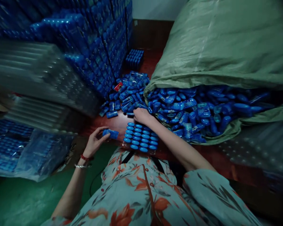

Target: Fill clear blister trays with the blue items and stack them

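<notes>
Low at the left of the tray, my left hand (97, 140) is closed round a small blue bottle (113, 134), which lies sideways with its labelled side showing. My right hand (141, 115) is closed at the near edge of the loose heap, its fingers on another blue bottle (130, 115) that is partly hidden. Between my forearms, close to my body, several blue bottles stand upright in tight rows in a clear tray (125, 145), their oval blue tops (135, 142) facing up. My right forearm covers the tray's far right corner.
A large green sack (217, 47) spills loose blue bottles (179, 106) onto the reddish table (94, 122). A red pack (118, 86) lies in the heap (132, 86). Wrapped blue packs (94, 53) rise at the left behind stacked clear trays (35, 67). Another bottle block (135, 58) stands behind.
</notes>
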The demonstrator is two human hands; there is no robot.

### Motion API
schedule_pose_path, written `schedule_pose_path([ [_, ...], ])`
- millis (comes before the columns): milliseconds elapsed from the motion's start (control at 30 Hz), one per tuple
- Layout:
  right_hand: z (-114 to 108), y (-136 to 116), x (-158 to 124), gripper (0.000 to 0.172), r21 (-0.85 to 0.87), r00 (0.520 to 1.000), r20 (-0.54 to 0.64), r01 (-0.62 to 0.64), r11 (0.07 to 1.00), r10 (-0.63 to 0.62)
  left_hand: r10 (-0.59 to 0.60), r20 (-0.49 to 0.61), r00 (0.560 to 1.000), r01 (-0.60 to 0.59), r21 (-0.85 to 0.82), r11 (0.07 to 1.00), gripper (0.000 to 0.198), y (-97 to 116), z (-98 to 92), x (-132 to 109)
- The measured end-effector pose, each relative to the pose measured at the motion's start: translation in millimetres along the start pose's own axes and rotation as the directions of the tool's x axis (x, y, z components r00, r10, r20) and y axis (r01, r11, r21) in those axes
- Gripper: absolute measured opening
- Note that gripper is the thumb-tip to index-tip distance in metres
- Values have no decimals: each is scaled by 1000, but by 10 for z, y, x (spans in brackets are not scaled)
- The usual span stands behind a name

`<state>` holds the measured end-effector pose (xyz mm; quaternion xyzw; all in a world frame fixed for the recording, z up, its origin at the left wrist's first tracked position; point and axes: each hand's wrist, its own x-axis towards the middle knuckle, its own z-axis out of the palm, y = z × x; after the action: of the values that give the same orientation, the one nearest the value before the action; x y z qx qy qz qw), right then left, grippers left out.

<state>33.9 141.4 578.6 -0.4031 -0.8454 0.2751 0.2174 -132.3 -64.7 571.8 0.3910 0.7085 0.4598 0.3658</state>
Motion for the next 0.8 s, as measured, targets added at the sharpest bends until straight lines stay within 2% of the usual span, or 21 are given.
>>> schedule_pose_path([
  [67, -96, 39, -28, 49, -26, 995, 67, 78, 997, -76, -33, 46, 998, 35, -35, 999, 49, -36, 56, -132],
  [133, -257, 85, -112, 36, -52, 982, 129, 144, 988, -136, -25, 82, 996, 26, -17, 1000, 49, -70, 120, -236],
  [200, -482, 132, -292, 23, -39, 975, 163, 162, 986, -154, 20, 72, 997, -23, 31, 999, 46, -91, 170, -326],
  [267, -745, 178, -588, 22, 58, 980, 155, 113, 992, -121, 84, 65, 994, -89, 82, 993, 41, -96, 203, -408],
  [333, -983, 227, -974, 25, 225, 994, 108, -14, 974, -11, 124, 93, 988, -136, 131, 982, 36, -97, 236, -475],
  [400, -1123, 279, -1387, 24, 297, 989, 104, -136, 945, 110, 129, 111, 985, -146, 169, 975, 32, -111, 289, -515],
  [500, -1058, 339, -1903, 26, 279, 962, 136, -266, 923, 236, 78, 39, 996, -84, 173, 981, 32, -169, 412, -505],
  [567, -874, 353, -2122, 25, 205, 966, 94, -256, 945, 242, 34, -35, 999, -28, 152, 988, 37, -217, 490, -462],
  [667, -577, 344, -2280, 24, 62, 995, -4, -95, 994, 95, 16, -70, 997, -6, 144, 990, 46, -265, 543, -403],
  [733, -449, 334, -2312, 30, -61, 1000, 8, 12, 998, -12, 71, -54, 996, -59, 188, 980, 46, -274, 537, -399],
  [800, -388, 331, -2309, 35, -160, 996, 61, 76, 984, -67, 181, -16, 983, -169, 276, 946, 36, -275, 523, -425],
])
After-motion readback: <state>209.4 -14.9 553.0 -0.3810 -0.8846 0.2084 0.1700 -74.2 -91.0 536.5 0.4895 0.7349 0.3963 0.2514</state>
